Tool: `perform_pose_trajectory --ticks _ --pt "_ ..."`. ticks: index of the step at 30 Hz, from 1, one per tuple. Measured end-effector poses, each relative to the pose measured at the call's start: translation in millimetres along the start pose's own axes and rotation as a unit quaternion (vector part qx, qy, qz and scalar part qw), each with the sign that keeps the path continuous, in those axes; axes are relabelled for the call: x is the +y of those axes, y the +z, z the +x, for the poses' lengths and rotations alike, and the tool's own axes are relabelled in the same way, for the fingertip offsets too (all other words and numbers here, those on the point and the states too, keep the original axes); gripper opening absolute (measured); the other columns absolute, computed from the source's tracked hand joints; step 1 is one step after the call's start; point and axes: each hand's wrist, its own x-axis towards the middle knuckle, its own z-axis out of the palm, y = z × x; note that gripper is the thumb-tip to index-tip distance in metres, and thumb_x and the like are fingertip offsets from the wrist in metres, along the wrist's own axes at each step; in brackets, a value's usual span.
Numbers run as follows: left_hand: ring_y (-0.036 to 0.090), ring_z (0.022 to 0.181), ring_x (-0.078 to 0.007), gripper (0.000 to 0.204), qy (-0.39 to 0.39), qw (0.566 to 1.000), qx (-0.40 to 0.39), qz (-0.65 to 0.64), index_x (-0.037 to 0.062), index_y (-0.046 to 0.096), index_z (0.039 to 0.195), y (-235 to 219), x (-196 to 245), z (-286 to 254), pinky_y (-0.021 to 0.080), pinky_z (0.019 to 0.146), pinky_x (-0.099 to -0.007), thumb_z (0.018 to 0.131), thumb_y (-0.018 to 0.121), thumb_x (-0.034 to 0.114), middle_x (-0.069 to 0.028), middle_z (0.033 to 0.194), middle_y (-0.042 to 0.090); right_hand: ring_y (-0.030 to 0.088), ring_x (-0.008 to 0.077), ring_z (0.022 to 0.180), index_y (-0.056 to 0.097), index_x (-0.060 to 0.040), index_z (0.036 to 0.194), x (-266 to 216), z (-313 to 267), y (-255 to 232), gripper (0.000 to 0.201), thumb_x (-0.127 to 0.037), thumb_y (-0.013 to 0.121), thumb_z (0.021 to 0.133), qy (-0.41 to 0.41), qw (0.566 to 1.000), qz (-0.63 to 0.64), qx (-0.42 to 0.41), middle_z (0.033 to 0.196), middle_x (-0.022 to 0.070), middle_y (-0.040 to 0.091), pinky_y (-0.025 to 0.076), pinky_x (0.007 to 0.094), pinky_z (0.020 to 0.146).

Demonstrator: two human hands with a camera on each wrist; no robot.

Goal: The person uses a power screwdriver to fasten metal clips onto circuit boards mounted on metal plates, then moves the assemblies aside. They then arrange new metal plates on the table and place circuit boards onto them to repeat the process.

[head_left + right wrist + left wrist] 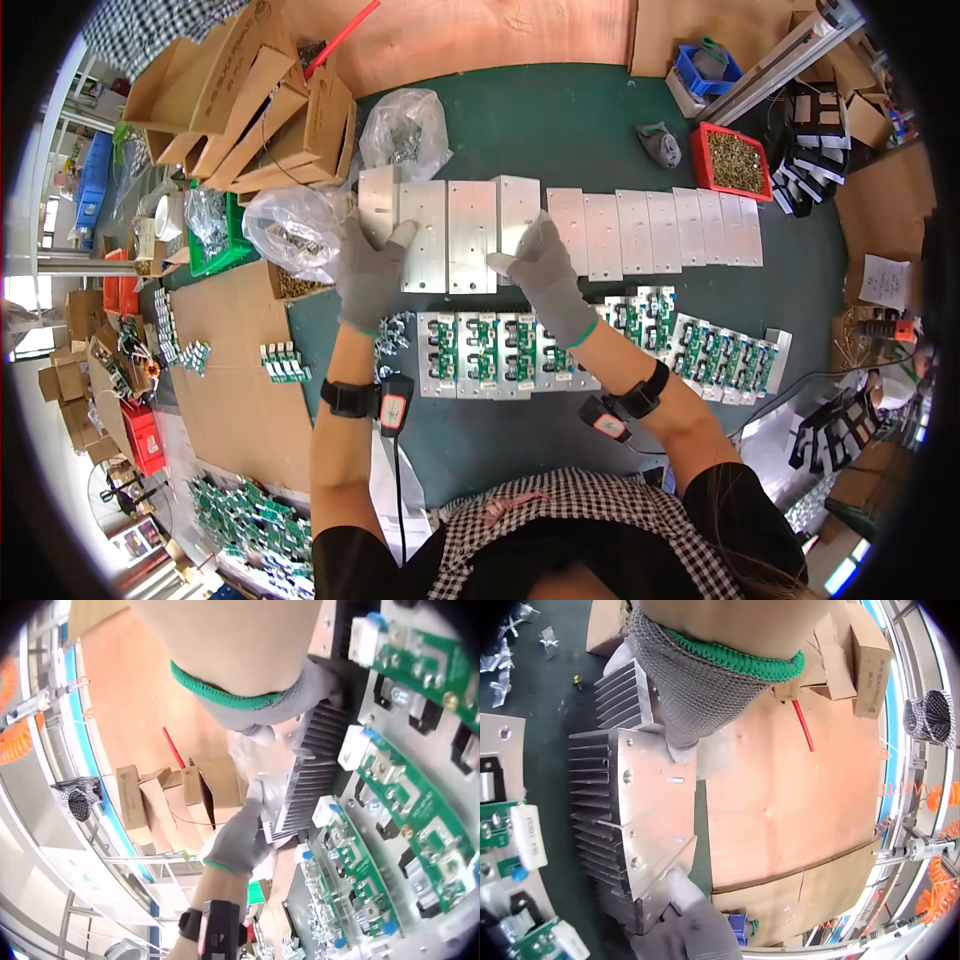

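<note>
Four finned metal heatsinks [472, 235] [656, 802] stand side by side, flat faces up; the leftmost and rightmost are set slightly farther back. My gloved left hand [372, 275] [697, 686] [240, 841] grips the leftmost one [378, 195], its thumb over the neighbouring plate. At the other end my gloved right hand [548, 278] [694, 926] [289, 705] holds the fourth heatsink [517, 205], thumb on the near part of its face and fingers by its right edge. The fins show dark in both wrist views; some fingertips are hidden.
More bare plates [632, 230] lie in a row to the right. Nearer the body are heatsinks with green circuit boards [520, 350]. Plastic bags [295, 230] and cardboard boxes [230, 100] sit at the left; a red bin of screws [735, 162] stands back right.
</note>
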Motion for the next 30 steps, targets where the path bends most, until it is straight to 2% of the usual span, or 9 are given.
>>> perform_pose_trajectory --ticks 2,4,10,14,17,20,26,28,30 --pt "0.060 0.107 -0.0370 0.079 -0.088 0.995 -0.033 -0.022 -0.0024 0.046 0.131 -36 25 -42 0.046 0.093 -0.0439 0.076 0.079 0.044 -0.0240 0.117 0.061 0.059 0.0211 0.083 0.047 -0.0015 0.118 -9 -45 -9 0.058 -0.010 0.080 0.071 -0.144 0.977 0.156 0.004 0.096 0.0115 0.058 0.050 0.0359 0.077" --pt "0.060 0.106 -0.0328 0.078 -0.018 0.991 0.015 -0.128 -0.0016 0.045 0.131 -47 6 -100 0.046 0.092 -0.0427 0.076 0.081 0.040 -0.0222 0.118 0.060 0.059 0.0269 0.097 0.041 0.0018 0.131 3 -91 -20 0.074 -0.011 0.079 0.069 -0.227 0.962 0.149 -0.022 0.108 0.0171 0.056 0.050 0.0388 0.084" --pt "0.058 0.100 -0.0271 0.080 -0.157 0.978 -0.028 -0.132 -0.0008 0.042 0.128 -43 -45 -283 0.048 0.087 -0.0401 0.071 0.086 0.034 -0.0176 0.110 0.059 0.051 0.0399 0.118 0.022 0.0025 0.148 97 -227 -29 0.100 -0.022 0.080 0.072 -0.155 0.972 -0.157 -0.080 0.131 0.0245 0.043 0.045 0.0468 0.098" --pt "0.062 0.098 -0.0357 0.082 -0.183 0.979 -0.083 -0.042 -0.0012 0.042 0.124 -13 -81 -317 0.050 0.084 -0.0444 0.071 0.083 0.046 -0.0210 0.106 0.061 0.052 0.0423 0.117 0.023 0.0021 0.148 159 -236 -4 0.094 -0.027 0.077 0.076 -0.033 0.978 -0.177 -0.102 0.132 0.0241 0.043 0.046 0.0486 0.099" --pt "0.062 0.098 -0.0458 0.080 -0.121 0.965 -0.221 0.071 -0.0013 0.043 0.119 -14 -127 -305 0.050 0.083 -0.0493 0.075 0.075 0.058 -0.0260 0.108 0.061 0.053 0.0420 0.118 0.025 0.0010 0.146 177 -218 3 0.088 -0.026 0.075 0.078 -0.049 0.978 -0.186 -0.081 0.132 0.0230 0.044 0.045 0.0491 0.099" --pt "0.066 0.090 -0.0372 0.042 0.043 0.926 -0.332 0.171 0.0045 0.064 0.100 -61 -155 -248 0.051 0.078 -0.0481 0.088 0.064 0.044 -0.0193 0.093 0.068 0.054 0.0410 0.118 0.028 -0.0007 0.145 183 -210 -2 0.084 -0.026 0.074 0.080 -0.033 0.981 -0.152 -0.113 0.131 0.0222 0.047 0.047 0.0487 0.097" --pt "0.066 0.093 -0.0364 0.025 0.147 0.970 -0.049 0.188 0.0084 0.067 0.107 -26 -63 -75 0.052 0.076 -0.0455 0.094 0.056 0.027 -0.0168 0.091 0.068 0.062 0.0315 0.105 0.044 -0.0032 0.138 189 -203 -15 0.068 -0.028 0.074 0.083 -0.017 0.976 -0.153 -0.151 0.125 0.0202 0.053 0.052 0.0410 0.089" --pt "0.066 0.096 -0.0363 0.021 0.161 0.948 -0.027 0.275 0.0088 0.064 0.108 11 -68 -32 0.053 0.079 -0.0455 0.094 0.055 0.021 -0.0155 0.097 0.067 0.066 0.0257 0.097 0.052 -0.0043 0.133 194 -201 -27 0.057 -0.027 0.073 0.085 0.025 0.981 -0.080 -0.177 0.118 0.0177 0.059 0.053 0.0368 0.087" --pt "0.066 0.098 -0.0357 0.018 0.154 0.915 -0.086 0.363 0.0097 0.063 0.107 40 -66 -13 0.054 0.080 -0.0449 0.093 0.056 0.017 -0.0145 0.100 0.065 0.066 0.0213 0.092 0.057 -0.0057 0.128 188 -205 -48 0.047 -0.022 0.071 0.087 -0.036 0.987 -0.104 -0.121 0.108 0.0136 0.064 0.054 0.0344 0.084"
